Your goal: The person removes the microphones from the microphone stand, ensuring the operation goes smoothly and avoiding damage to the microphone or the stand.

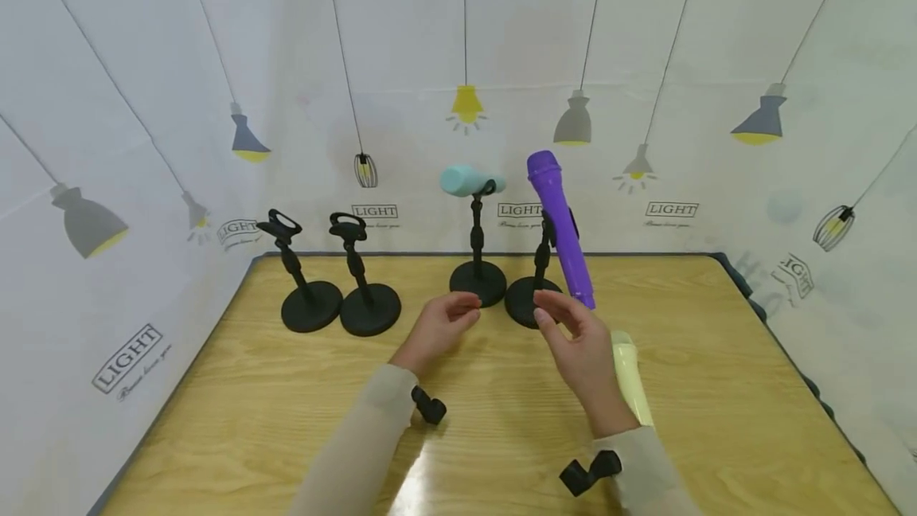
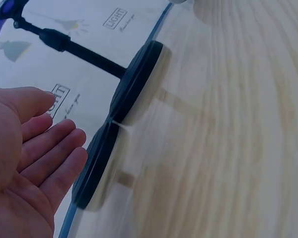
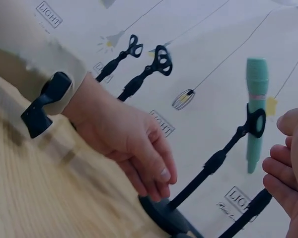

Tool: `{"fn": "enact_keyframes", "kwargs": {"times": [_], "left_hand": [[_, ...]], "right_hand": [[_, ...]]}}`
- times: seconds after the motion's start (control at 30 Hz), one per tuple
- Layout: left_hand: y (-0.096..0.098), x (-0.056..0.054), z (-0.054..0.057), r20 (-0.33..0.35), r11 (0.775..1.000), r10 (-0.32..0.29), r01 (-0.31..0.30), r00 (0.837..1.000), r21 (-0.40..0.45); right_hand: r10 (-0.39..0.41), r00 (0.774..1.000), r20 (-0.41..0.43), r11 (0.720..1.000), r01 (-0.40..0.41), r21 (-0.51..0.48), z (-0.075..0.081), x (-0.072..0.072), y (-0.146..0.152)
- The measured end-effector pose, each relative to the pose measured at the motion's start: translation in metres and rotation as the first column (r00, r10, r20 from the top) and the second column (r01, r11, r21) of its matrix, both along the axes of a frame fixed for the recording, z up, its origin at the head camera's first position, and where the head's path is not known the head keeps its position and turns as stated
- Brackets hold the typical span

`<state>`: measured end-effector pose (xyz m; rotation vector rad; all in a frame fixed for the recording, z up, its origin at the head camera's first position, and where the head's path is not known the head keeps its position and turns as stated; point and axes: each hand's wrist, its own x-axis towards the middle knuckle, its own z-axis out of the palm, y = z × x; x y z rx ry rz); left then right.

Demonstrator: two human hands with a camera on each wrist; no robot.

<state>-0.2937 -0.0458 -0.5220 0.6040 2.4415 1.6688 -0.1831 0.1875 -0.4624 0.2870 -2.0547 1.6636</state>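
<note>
My left hand (image 1: 442, 328) hovers over the table in front of the black stand (image 1: 478, 285) that carries a teal microphone (image 1: 466, 181). Its fingers are loosely bent and hold nothing, as the left hand (image 2: 35, 163) in the left wrist view also shows. My right hand (image 1: 582, 345), empty too, is by the base of a second black stand (image 1: 542, 261). In that stand's clip a purple microphone (image 1: 562, 221) sits at a steep tilt. A pale yellow microphone (image 1: 629, 373) lies on the table, partly hidden by my right hand and wrist.
Two black stands with bare clips, one farther left (image 1: 308, 305) and one beside it (image 1: 368, 309), stand at the back left of the wooden table (image 1: 286, 420). A white lamp-print backdrop (image 1: 401, 38) rises behind and along both sides.
</note>
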Motion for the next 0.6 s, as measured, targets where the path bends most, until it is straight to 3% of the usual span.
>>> {"fn": "enact_keyframes", "kwargs": {"times": [0.3,0.47,0.6], "left_hand": [[0.033,-0.013,0.003,-0.026,0.999,-0.029,0.028,0.999,-0.024],[0.049,-0.02,0.007,0.021,0.999,-0.029,0.029,0.999,0.013],[0.062,-0.024,0.012,0.04,1.0,-0.012,0.012,0.999,0.022]], "right_hand": [[-0.067,0.991,-0.12,0.992,0.053,-0.114,0.022,0.011,0.017],[-0.156,0.981,-0.118,0.965,0.127,-0.228,0.03,0.009,0.026],[-0.213,0.972,-0.101,0.956,0.186,-0.226,0.035,0.007,0.032]]}}
